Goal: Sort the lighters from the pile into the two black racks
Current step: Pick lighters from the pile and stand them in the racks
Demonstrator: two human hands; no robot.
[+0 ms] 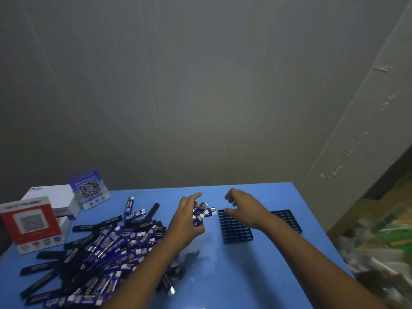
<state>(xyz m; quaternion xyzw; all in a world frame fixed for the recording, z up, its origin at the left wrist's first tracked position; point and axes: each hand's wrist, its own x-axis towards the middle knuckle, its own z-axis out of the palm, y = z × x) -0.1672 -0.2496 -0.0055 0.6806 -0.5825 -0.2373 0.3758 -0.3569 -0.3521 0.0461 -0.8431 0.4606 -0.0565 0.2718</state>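
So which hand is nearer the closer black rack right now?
Right. The right hand hovers over the near rack, fingers at its far edge; the left hand holds lighters just left of it.

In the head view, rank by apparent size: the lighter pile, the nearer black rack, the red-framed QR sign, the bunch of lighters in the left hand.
1. lighter pile
2. red-framed QR sign and nearer black rack: look alike, unranked
3. bunch of lighters in the left hand
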